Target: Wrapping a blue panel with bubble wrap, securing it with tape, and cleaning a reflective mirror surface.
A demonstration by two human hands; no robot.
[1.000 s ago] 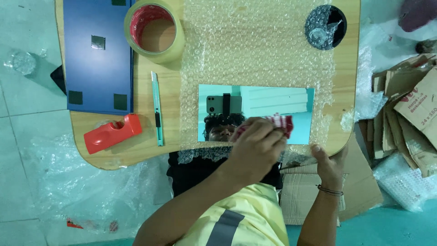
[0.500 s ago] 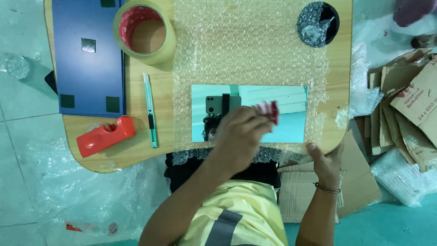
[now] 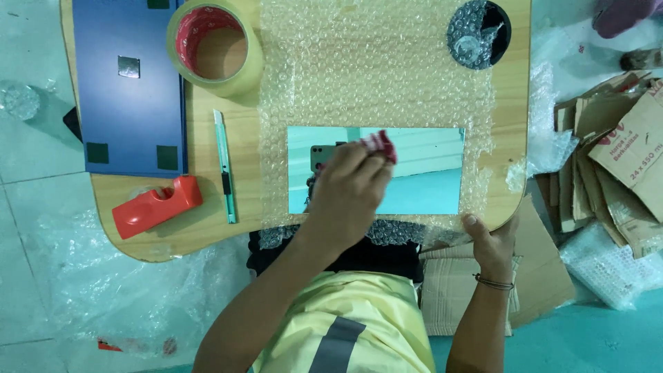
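A rectangular mirror (image 3: 421, 166) lies on a sheet of bubble wrap (image 3: 373, 76) spread over a wooden table (image 3: 514, 103). My left hand (image 3: 349, 190) is over the mirror's middle, pressing a crumpled red and white cloth (image 3: 378, 144) against the glass. Part of the mirror's left half is hidden by the hand. My right hand (image 3: 492, 242) grips the near edge of the table at the mirror's right corner, thumb on top at the bubble wrap's edge.
Left of the wrap lie a large tape roll (image 3: 215, 48), a blue board (image 3: 131, 90), a green utility knife (image 3: 224, 169) and a red tape dispenser (image 3: 155, 206). A black round hole (image 3: 478, 33) holds plastic scrap. Cardboard pieces (image 3: 615, 152) are stacked on the floor at right.
My left hand has slid the cloth leftward across the mirror, from its right part to its middle. My right hand has stayed on the table edge.
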